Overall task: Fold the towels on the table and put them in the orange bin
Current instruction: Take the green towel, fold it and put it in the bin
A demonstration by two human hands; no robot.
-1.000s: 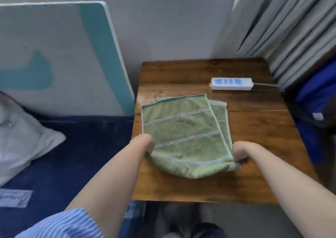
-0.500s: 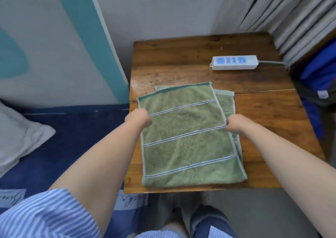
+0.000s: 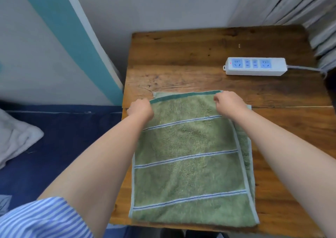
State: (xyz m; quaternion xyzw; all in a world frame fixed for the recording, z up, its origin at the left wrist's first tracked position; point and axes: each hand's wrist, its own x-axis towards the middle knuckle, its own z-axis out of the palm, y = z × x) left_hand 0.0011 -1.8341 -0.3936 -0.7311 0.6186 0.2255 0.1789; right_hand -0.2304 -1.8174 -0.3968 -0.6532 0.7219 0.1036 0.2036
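From the head camera, the green towel [image 3: 189, 157] lies folded on the wooden worktop [image 3: 200, 56], its long axis running from the near edge away from the person. The left hand [image 3: 141, 109] and right hand [image 3: 229, 104] each sit curled at a far corner, apparently pinching the dark-banded hem, equally near. Any further fold would likely draw that far edge toward the person. No orange bin is visible.

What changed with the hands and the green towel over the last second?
Both hands, left hand and right hand, slid from the green towel's near fold to its far edge, flattening the bulge. They grip the far corners. The power strip stayed put on the wooden table.
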